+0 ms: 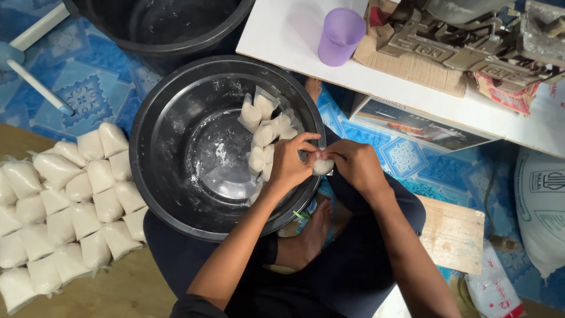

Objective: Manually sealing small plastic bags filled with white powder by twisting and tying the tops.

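My left hand (pixel 290 162) and my right hand (pixel 353 165) meet over the right rim of a large black basin (pixel 176 182). Together they pinch a small clear bag of white powder (pixel 322 166) between their fingertips. Several more small filled bags (pixel 263 131) lie in a strip against the basin's inner right wall, just left of my left hand. White powder dusts the basin's bottom.
Many filled white bags (pixel 65 206) lie in rows on the wooden floor at left. A second black tub (pixel 159 23) stands at the top. A white table (pixel 294 29) holds a purple cup (pixel 340 35) and a metal machine (pixel 471 35). A large white sack (pixel 541 206) sits at right.
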